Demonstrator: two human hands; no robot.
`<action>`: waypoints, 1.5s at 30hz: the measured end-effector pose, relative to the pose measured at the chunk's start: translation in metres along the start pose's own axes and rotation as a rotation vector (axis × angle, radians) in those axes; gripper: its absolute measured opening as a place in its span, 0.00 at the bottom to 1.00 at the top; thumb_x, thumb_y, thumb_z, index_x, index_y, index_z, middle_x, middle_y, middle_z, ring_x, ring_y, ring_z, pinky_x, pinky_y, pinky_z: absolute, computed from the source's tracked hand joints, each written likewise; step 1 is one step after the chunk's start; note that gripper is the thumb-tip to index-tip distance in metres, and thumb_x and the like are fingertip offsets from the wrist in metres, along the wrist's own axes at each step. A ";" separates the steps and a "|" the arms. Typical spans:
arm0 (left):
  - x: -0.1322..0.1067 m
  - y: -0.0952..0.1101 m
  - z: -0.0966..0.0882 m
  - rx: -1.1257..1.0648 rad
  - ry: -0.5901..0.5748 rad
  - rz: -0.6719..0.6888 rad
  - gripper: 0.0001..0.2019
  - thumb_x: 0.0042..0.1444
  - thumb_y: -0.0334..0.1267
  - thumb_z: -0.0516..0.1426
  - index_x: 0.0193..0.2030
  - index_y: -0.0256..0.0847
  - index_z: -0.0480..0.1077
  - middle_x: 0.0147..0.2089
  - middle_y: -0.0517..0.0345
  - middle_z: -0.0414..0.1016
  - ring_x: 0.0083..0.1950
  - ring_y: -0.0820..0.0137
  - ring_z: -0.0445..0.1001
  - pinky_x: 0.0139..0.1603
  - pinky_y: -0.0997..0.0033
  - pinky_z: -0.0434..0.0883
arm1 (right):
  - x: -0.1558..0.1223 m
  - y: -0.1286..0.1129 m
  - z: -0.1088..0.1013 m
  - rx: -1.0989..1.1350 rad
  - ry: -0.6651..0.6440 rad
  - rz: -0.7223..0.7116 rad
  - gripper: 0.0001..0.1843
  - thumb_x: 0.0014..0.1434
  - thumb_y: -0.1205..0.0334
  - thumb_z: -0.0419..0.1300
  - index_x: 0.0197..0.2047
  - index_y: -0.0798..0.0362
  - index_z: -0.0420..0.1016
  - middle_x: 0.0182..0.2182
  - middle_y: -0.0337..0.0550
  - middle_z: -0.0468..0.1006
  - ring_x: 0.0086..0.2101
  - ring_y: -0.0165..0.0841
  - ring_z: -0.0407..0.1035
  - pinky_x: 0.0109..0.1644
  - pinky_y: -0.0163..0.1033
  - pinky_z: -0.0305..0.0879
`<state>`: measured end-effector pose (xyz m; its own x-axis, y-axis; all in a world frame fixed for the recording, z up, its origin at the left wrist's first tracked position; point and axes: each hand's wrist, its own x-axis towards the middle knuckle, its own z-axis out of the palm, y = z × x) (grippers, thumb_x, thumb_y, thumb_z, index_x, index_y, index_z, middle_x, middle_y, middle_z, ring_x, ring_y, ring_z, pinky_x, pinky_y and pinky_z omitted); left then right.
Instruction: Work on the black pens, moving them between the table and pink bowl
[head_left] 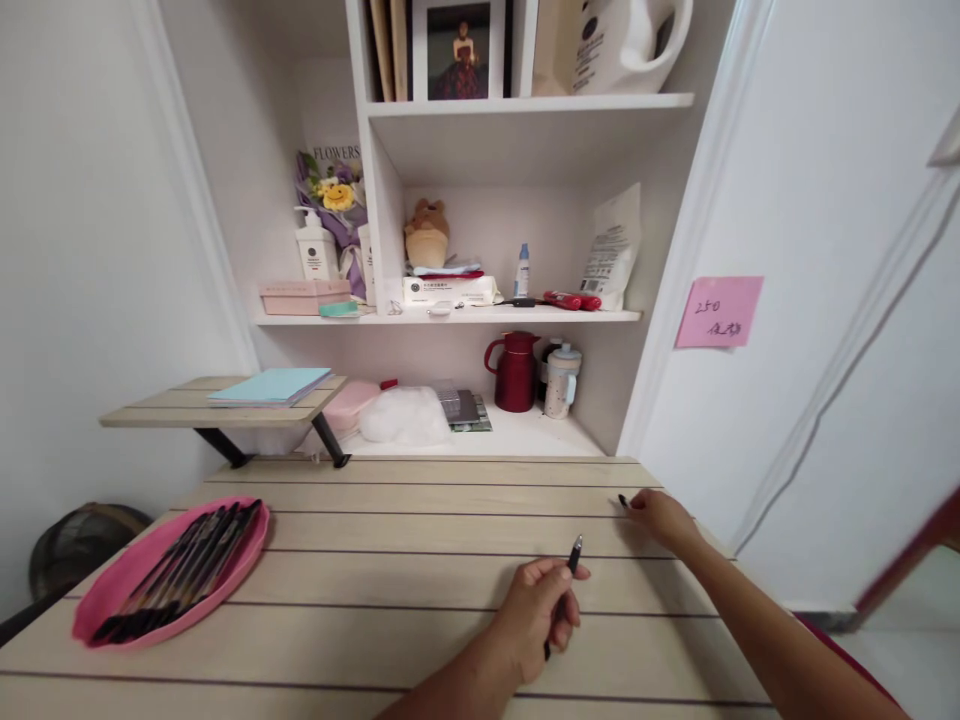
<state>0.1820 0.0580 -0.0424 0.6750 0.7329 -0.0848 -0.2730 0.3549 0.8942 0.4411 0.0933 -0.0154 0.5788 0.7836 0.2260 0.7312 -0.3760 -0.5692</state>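
Note:
My left hand [538, 607] is closed around a black pen [574, 553], whose tip points up and away over the wooden table [390, 570]. Farther right, near the table's far right edge, my right hand [661, 516] pinches a small black piece [622, 501], perhaps a pen cap, just above the tabletop. A pink oval tray [112, 590] holding several black pens [184, 570] lies at the table's left side, well away from both hands.
A low wooden riser [150, 408] with a light blue folder [270, 385] stands at the back left. Behind the table, white shelves hold a red jug [514, 372], a cup, bottles, a plush toy and boxes. A pink note [718, 311] sticks to the right wall.

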 end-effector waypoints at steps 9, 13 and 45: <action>-0.009 0.003 0.003 0.060 0.003 0.002 0.23 0.48 0.51 0.54 0.43 0.32 0.67 0.17 0.66 0.63 0.11 0.84 0.51 0.13 0.79 0.43 | -0.106 -0.069 -0.011 1.244 -0.123 0.056 0.19 0.42 0.53 0.64 0.38 0.52 0.71 0.32 0.43 0.75 0.25 0.28 0.65 0.27 0.35 0.62; -0.014 0.002 0.003 0.116 -0.007 0.013 0.25 0.48 0.52 0.53 0.44 0.32 0.67 0.17 0.66 0.63 0.11 0.84 0.52 0.13 0.79 0.43 | -0.132 -0.079 -0.009 1.249 -0.040 0.035 0.21 0.43 0.53 0.63 0.40 0.54 0.72 0.31 0.43 0.76 0.23 0.26 0.62 0.25 0.33 0.60; -0.011 0.004 0.001 -0.101 -0.127 0.005 0.13 0.42 0.40 0.59 0.34 0.35 0.67 0.20 0.61 0.69 0.13 0.82 0.59 0.14 0.80 0.49 | -0.148 -0.079 0.003 0.958 -0.181 -0.072 0.17 0.45 0.50 0.61 0.31 0.56 0.72 0.18 0.38 0.69 0.19 0.26 0.59 0.20 0.31 0.54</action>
<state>0.1743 0.0508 -0.0373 0.7528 0.6580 -0.0188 -0.3400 0.4131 0.8449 0.2963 0.0083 -0.0064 0.4216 0.8830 0.2065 0.1139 0.1743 -0.9781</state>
